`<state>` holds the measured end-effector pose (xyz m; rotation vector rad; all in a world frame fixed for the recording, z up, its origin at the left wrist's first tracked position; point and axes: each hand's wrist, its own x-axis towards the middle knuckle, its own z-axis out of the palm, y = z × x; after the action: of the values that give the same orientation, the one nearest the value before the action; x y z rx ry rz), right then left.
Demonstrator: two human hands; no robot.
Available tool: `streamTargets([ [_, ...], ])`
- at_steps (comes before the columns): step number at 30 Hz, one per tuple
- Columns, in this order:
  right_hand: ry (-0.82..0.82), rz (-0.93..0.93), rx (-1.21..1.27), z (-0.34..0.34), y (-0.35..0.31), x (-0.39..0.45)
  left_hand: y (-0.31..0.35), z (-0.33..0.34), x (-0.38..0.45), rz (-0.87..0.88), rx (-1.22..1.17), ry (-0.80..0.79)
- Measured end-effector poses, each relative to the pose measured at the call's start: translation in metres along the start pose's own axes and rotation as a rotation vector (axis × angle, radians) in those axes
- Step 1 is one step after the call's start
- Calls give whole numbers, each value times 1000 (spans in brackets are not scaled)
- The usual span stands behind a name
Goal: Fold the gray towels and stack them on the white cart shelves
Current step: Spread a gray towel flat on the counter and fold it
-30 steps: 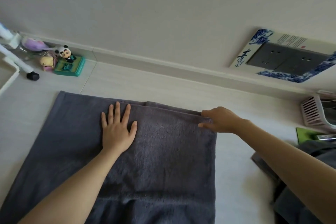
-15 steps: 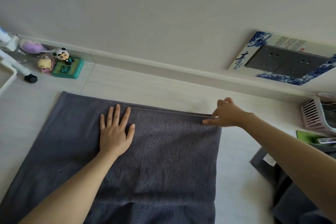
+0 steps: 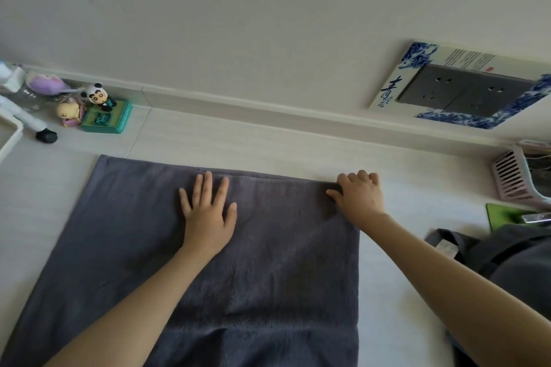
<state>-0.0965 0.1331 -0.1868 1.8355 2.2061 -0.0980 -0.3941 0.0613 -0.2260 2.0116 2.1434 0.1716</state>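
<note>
A gray towel [image 3: 268,262] lies spread on the pale surface, its right part doubled over into a folded layer. My left hand [image 3: 207,211] rests flat on the towel near its far edge, fingers straight and spread. My right hand [image 3: 359,197] holds the far right corner of the folded layer, thumb on top and fingers curled over the edge. More gray towels [image 3: 512,256] lie in a heap at the right.
Small figurines on a green base [image 3: 98,112] stand at the far left beside a white frame with a black wheel [image 3: 46,136]. A pink slotted basket [image 3: 512,177] and a green item [image 3: 504,214] sit at the right. A socket panel [image 3: 465,92] is on the wall.
My right hand has drawn the corner of the upper layer farther away and to the right, lining it up with the far edge. My left hand has stayed pressed in place.
</note>
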Motion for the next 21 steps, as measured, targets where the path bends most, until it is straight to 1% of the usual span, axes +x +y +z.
streamTargets([
  [1,37,19,33,0,-3,-1,13,1,-3,103,-15,-5],
  [2,87,33,87,2,-8,-3,24,5,-8,194,10,-45],
  [3,136,25,144,3,-14,-6,33,11,-10,249,61,-86],
  [5,201,-102,243,13,-32,-21,37,21,-12,260,146,-104],
  [7,169,-266,245,32,-42,-39,33,26,-9,225,184,-86],
  [8,140,-287,231,41,-41,-45,32,26,-8,227,187,-90],
  [9,128,-257,226,47,-38,-47,33,25,-6,233,185,-98],
  [12,130,-65,242,53,-34,-42,35,20,-4,223,140,-132],
  [13,119,-14,248,50,-37,-41,35,15,-1,233,96,-147],
  [15,109,60,277,43,-52,-40,34,5,4,229,-75,-161],
  [16,136,61,296,39,-63,-45,34,0,3,234,-149,-119],
  [17,179,20,317,36,-74,-53,33,-4,-2,245,-177,-35],
  [18,215,-55,330,35,-86,-63,31,-5,-11,262,-157,45],
  [19,244,-138,331,39,-97,-77,26,-2,-24,281,-121,90],
  [21,224,-248,311,49,-108,-101,15,9,-52,305,-14,38],
])
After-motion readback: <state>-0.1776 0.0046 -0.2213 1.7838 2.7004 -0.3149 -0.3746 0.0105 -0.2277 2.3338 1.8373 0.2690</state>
